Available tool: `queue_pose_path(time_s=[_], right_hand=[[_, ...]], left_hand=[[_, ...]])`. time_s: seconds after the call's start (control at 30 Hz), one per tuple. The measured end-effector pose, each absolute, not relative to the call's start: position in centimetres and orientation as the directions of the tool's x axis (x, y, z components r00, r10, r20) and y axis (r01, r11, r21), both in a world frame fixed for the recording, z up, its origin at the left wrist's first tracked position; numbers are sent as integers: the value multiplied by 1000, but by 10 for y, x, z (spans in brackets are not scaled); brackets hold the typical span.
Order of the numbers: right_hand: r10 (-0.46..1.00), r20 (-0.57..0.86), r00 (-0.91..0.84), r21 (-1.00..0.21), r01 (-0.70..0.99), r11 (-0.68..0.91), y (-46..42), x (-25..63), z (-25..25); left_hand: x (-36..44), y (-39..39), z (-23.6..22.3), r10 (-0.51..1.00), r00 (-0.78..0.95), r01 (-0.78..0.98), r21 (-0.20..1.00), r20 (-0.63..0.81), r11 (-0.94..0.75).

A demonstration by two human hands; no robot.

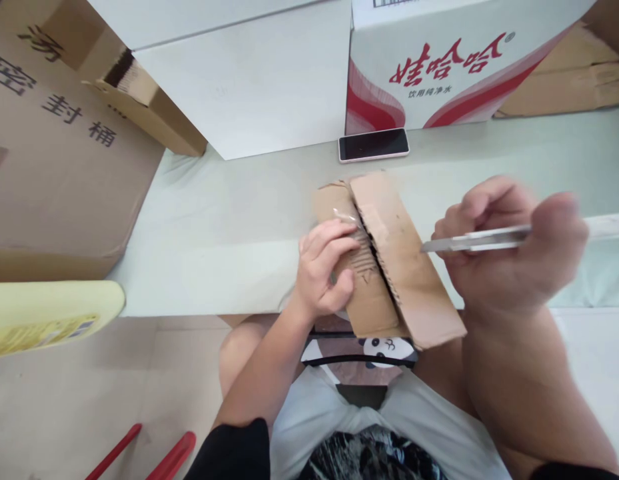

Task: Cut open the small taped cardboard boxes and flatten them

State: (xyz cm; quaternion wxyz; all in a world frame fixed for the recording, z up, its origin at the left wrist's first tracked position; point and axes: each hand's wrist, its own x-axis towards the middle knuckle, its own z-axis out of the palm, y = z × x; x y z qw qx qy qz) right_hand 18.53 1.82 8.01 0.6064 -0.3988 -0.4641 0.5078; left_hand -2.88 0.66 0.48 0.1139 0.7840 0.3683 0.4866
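A small brown cardboard box (389, 257) lies on the pale table (214, 233) in front of me, its top flaps partly lifted with torn tape on them. My left hand (322, 267) rests on the box's left flap, fingers curled and pressing it down. My right hand (509, 250) is raised close to the camera at the right, closed around a thin silver blade-like tool (474, 241) whose tip points left toward the box's right flap.
A phone (374, 145) lies face up behind the box. A white and red printed carton (439, 60), a plain white box (249, 87) and a large brown carton (54, 147) line the back and left. A yellow object (44, 317) sits at the left edge.
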Motion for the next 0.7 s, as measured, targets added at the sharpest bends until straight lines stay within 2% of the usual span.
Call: queue_pose_path(time_s=[0.1,0.2,0.33,0.5,0.63,0.7], right_hand=[[942,258,217,-911,-270,312,18,182,81],[906,359,222,-908,-142,395,14,178,76],[912,408,34,-913,32,407,9,177,70],[951,241,-197,-922,261,287,8,182,69],[907,235,-348,-909,251,332,8,185,71],[865,212,-456,-912,226,343,8,185,72]], left_hand=[[-45,16,-2,712,144,519,561,687,-645],[-57,21,-8,720,107,559,557,686,-614],[-60,21,-8,732,143,605,526,666,-597],[-57,16,-1,729,182,604,511,660,-612],[-60,14,-3,749,127,566,572,651,-594],[-60,17,-8,817,65,555,659,574,-507]])
